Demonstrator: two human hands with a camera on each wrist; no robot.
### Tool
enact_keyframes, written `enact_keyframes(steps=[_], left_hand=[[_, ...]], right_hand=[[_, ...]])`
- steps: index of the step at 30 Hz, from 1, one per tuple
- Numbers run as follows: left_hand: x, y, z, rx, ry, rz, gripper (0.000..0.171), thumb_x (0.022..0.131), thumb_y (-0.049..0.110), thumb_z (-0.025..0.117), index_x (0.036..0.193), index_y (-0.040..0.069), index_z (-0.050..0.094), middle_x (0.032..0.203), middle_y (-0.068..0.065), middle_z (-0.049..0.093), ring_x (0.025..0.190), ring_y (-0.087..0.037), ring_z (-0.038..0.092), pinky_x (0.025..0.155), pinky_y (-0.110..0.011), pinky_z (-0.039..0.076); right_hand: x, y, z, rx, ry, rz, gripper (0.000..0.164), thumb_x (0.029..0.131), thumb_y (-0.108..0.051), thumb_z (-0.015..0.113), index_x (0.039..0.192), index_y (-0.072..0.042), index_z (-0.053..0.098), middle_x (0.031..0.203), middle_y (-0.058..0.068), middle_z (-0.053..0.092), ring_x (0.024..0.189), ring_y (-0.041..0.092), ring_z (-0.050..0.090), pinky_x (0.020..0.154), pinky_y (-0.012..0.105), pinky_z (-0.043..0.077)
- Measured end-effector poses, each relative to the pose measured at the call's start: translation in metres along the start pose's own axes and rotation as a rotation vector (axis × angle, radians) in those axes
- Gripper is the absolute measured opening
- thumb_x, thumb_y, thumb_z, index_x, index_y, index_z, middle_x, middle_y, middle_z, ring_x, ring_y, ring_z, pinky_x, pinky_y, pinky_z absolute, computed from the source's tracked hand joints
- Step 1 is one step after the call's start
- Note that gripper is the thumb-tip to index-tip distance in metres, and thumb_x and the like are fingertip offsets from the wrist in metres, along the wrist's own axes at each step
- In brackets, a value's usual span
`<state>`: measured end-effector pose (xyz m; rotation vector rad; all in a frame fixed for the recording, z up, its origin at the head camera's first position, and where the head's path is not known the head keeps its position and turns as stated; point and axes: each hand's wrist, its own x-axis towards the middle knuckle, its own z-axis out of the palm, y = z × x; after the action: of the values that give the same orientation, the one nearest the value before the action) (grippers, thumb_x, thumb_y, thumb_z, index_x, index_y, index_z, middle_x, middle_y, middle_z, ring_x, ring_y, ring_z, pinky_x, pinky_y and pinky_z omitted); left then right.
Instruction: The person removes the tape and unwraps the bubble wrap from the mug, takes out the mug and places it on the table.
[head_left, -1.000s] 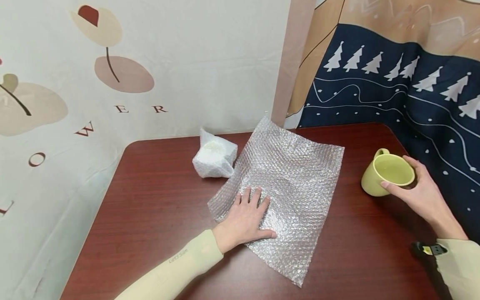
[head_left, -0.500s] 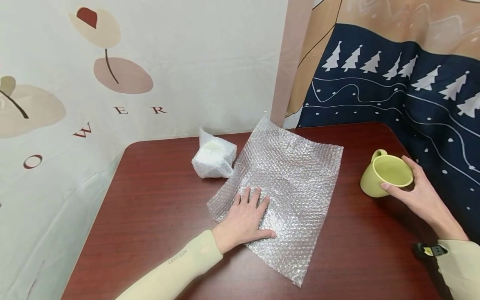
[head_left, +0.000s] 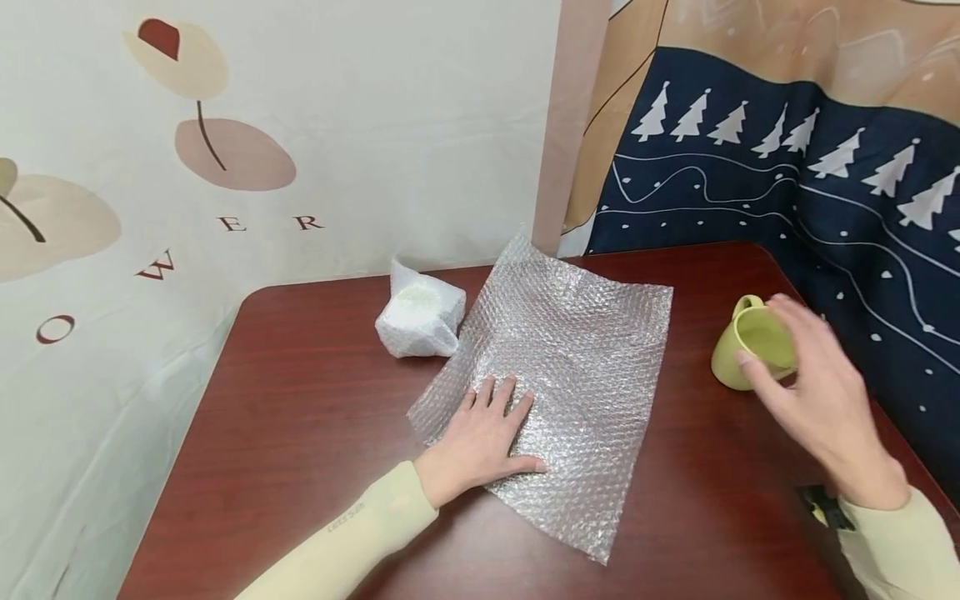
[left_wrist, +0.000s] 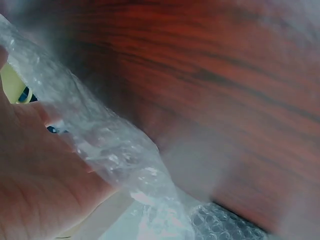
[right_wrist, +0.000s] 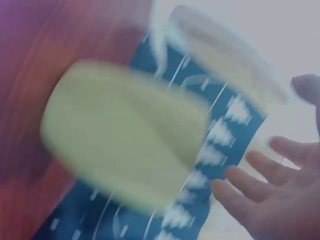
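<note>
My left hand point(head_left: 476, 442) lies flat, fingers spread, on a sheet of bubble wrap point(head_left: 585, 375) in the middle of the table. The left wrist view shows the sheet's raised edge point(left_wrist: 110, 135) beside the palm. At the right, a yellow-green mug point(head_left: 726, 358) stands upright on the table, its handle facing the far side. My right hand point(head_left: 821, 404) hovers over the near side of the mug and hides part of its rim. Seen from the right wrist, the fingers point(right_wrist: 255, 182) are extended and apart from the blurred mug point(right_wrist: 125, 137).
A bundle point(head_left: 420, 321) wrapped in white bubble wrap sits near the table's back edge, beside the sheet's left side. The dark red wooden table point(head_left: 300, 417) meets a printed pale curtain point(head_left: 420, 125) behind and a navy tree-patterned cloth point(head_left: 690, 183) at the right.
The right hand has let go of the mug and moved slightly up and left over it. The mug stays standing. The left hand keeps its place on the bubble wrap; the head view shifts slightly.
</note>
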<state>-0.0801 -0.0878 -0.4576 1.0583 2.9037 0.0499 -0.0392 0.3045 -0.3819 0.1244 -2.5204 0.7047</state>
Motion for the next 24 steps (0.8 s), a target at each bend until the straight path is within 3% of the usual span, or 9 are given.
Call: enact_keyframes(steps=[3,6,11,14,17,24], left_hand=[[-0.001,-0.004,0.0,-0.007,-0.003,0.014,0.099,0.085,0.082,0.058,0.157,0.015,0.046,0.16,-0.022,0.039,0.143,-0.05,0.04,0.111,-0.062,0.04],[-0.002,-0.007,-0.001,-0.01,0.002,0.027,0.097,0.086,0.081,0.058,0.157,0.015,0.047,0.16,-0.022,0.038,0.143,-0.05,0.039,0.112,-0.062,0.04],[-0.002,-0.009,-0.001,-0.011,-0.004,0.056,0.092,0.089,0.079,0.056,0.156,0.015,0.047,0.162,-0.021,0.037,0.146,-0.047,0.037,0.111,-0.062,0.04],[-0.004,-0.009,-0.002,-0.023,-0.013,0.066,0.089,0.091,0.077,0.055,0.156,0.015,0.047,0.164,-0.021,0.034,0.148,-0.046,0.034,0.111,-0.063,0.04],[-0.006,-0.008,-0.002,-0.031,-0.013,0.072,0.086,0.093,0.074,0.056,0.156,0.016,0.047,0.164,-0.019,0.034,0.149,-0.046,0.033,0.112,-0.063,0.039],[-0.014,-0.01,-0.005,-0.047,0.03,0.118,0.079,0.095,0.07,0.058,0.152,0.016,0.052,0.163,-0.017,0.036,0.149,-0.044,0.034,0.115,-0.058,0.038]], right_hand=[[-0.002,-0.029,0.017,-0.036,-0.097,-0.053,0.049,0.095,-0.024,0.074,0.139,-0.006,0.063,0.138,0.02,0.062,0.12,0.04,0.058,0.103,0.036,0.048],[-0.002,-0.053,0.042,-0.071,-0.243,-0.103,0.044,0.097,-0.029,0.073,0.133,-0.004,0.067,0.133,0.019,0.066,0.12,0.04,0.063,0.094,0.06,0.05],[-0.002,-0.079,0.083,-0.149,-0.5,-0.158,0.062,0.096,-0.046,0.072,0.139,-0.002,0.063,0.142,0.023,0.059,0.13,0.043,0.057,0.1,0.062,0.05],[-0.003,-0.086,0.101,-0.184,-0.602,-0.19,0.074,0.092,-0.056,0.073,0.143,-0.005,0.06,0.147,0.022,0.055,0.135,0.046,0.052,0.099,0.065,0.049],[-0.003,-0.087,0.112,-0.204,-0.641,-0.218,0.08,0.088,-0.062,0.075,0.145,-0.007,0.059,0.148,0.021,0.055,0.136,0.047,0.051,0.096,0.067,0.05],[-0.003,-0.078,0.117,-0.231,-0.68,-0.191,0.087,0.082,-0.062,0.08,0.146,-0.008,0.059,0.15,0.022,0.053,0.136,0.047,0.05,0.093,0.065,0.052]])
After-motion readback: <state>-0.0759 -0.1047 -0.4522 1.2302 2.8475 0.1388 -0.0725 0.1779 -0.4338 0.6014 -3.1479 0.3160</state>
